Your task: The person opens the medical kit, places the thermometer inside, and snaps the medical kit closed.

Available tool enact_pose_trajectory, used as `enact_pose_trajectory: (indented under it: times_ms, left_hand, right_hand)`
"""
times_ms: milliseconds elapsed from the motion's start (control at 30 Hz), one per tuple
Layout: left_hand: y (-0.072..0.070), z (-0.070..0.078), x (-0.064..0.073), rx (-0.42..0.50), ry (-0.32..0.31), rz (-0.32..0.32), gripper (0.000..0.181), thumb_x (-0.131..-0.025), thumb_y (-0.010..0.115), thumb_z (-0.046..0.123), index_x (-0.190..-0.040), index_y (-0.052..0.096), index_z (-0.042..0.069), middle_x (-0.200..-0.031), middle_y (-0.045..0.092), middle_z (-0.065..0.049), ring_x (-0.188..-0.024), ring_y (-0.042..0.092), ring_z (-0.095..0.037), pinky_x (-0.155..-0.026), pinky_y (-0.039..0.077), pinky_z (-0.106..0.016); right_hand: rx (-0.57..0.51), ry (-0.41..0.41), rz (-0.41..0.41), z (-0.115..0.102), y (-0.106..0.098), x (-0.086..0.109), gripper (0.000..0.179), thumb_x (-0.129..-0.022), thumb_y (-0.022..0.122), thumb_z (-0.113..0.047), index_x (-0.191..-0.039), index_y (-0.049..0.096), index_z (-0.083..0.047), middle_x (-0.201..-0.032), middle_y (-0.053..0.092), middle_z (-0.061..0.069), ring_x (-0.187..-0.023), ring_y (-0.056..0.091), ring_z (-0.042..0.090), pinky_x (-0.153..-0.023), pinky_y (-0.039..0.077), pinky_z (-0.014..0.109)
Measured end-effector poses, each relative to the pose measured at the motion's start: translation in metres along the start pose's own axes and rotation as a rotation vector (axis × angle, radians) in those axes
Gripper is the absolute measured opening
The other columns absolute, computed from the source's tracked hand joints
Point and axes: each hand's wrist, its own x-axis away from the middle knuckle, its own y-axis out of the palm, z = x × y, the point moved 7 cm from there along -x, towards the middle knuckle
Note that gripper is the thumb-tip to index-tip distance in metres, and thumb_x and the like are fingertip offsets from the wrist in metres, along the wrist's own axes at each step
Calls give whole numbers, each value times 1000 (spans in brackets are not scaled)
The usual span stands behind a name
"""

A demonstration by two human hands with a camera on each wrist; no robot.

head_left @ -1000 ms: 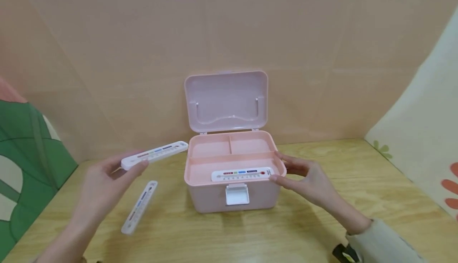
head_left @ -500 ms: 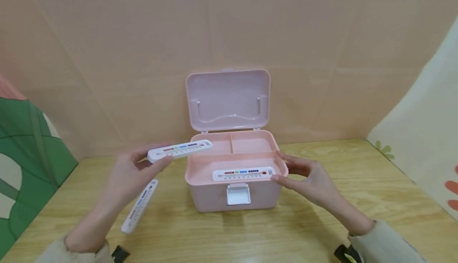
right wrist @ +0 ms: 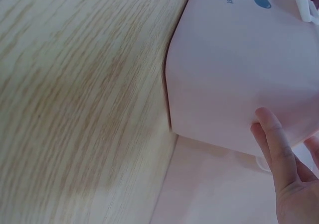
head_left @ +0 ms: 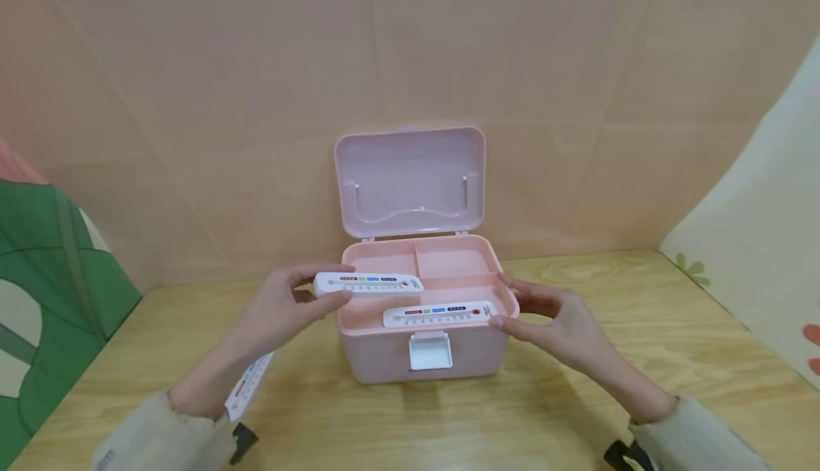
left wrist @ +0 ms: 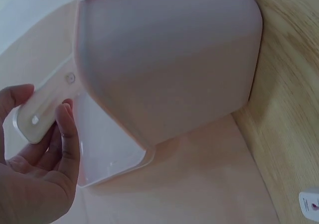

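Observation:
A pink medicine box point(head_left: 426, 357) stands on the table with its lid point(head_left: 410, 186) raised. One white thermometer point(head_left: 438, 314) lies along the front of its top tray point(head_left: 384, 261). My left hand point(head_left: 275, 314) pinches a second thermometer point(head_left: 369, 284) between thumb and fingers, above the tray's left side. In the left wrist view the held thermometer's plain back point(left wrist: 45, 102) shows. My right hand point(head_left: 557, 325) holds the box's right rim, thumb at the front corner. Its fingers point(right wrist: 276, 139) press the side wall. A third thermometer point(head_left: 248, 385) lies on the table, partly hidden by my left forearm.
The tray has two small compartments at the back and one long one in front. A white latch point(head_left: 430, 351) hangs on the box front. Behind the wooden table point(head_left: 410, 428) rises a beige wall covering point(head_left: 256, 101); patterned panels stand on both sides.
My left hand has carried its thermometer rightward from beside the box to above the tray. The left forearm now covers part of the table thermometer. My right hand stays at the rim.

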Motion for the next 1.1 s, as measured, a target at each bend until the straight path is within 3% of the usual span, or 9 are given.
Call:
enact_pose_trajectory:
  times_ms: [200, 333, 467, 633, 800, 933, 1100]
  left_hand:
    - [15, 0, -10, 14, 34, -77, 36, -81, 70, 23, -114, 64, 10, -104, 67, -10, -67, 57, -11, -55, 47, -21]
    - [22, 0, -15, 0, 48, -89, 35, -81, 71, 22, -112, 65, 9, -101, 67, -9, -67, 55, -9, -54, 48, -20]
    - [25, 4, -20, -33, 84, -102, 33, -80, 71, 23, -111, 66, 11, -94, 65, -5, -66, 52, -9, -53, 45, -19]
    - [34, 7, -27, -88, 120, -170, 31, -80, 71, 24, -109, 67, 14, -81, 59, -1, -62, 49, -12, -48, 42, -20]
    - [44, 9, -30, -109, 188, -227, 29, -80, 70, 16, -108, 67, 9, -79, 59, -3, -60, 50, -10, -48, 44, -20]
    - [50, 10, -33, -131, 204, -220, 29, -79, 71, 13, -107, 68, 7, -85, 59, -6, -62, 48, -9, -51, 42, -17]
    - [48, 9, -34, -217, 165, -138, 30, -75, 74, 13, -105, 70, 9, -88, 58, -4, -71, 50, -13, -60, 45, -20]
  right_hand:
    - [-33, -6, -7, 1, 0, 0, 55, -76, 76, -28, -127, 57, -16, -120, 63, 7, -91, 63, -2, -70, 55, 19]
    - [-32, -2, -1, 2, 0, 1, 55, -75, 76, -28, -127, 58, -17, -120, 63, 7, -90, 63, -2, -70, 54, 19]
    - [-27, -9, 5, 1, -1, 1, 55, -75, 76, -28, -126, 58, -17, -120, 64, 6, -91, 64, -1, -71, 54, 18]
    - [-45, -20, 4, 1, -1, 0, 55, -75, 77, -27, -126, 58, -17, -121, 63, 6, -91, 64, 0, -70, 55, 20]
    - [-57, -27, -4, 4, 2, 1, 55, -76, 76, -26, -126, 58, -15, -122, 63, 7, -91, 64, 2, -69, 56, 22]
    - [-62, -22, -5, 6, 2, 1, 55, -76, 76, -26, -127, 57, -16, -123, 62, 6, -91, 64, 2, -69, 56, 22]
    - [-51, -22, 5, 3, 4, 1, 55, -76, 76, -27, -127, 57, -15, -123, 62, 7, -91, 64, 1, -71, 55, 20]
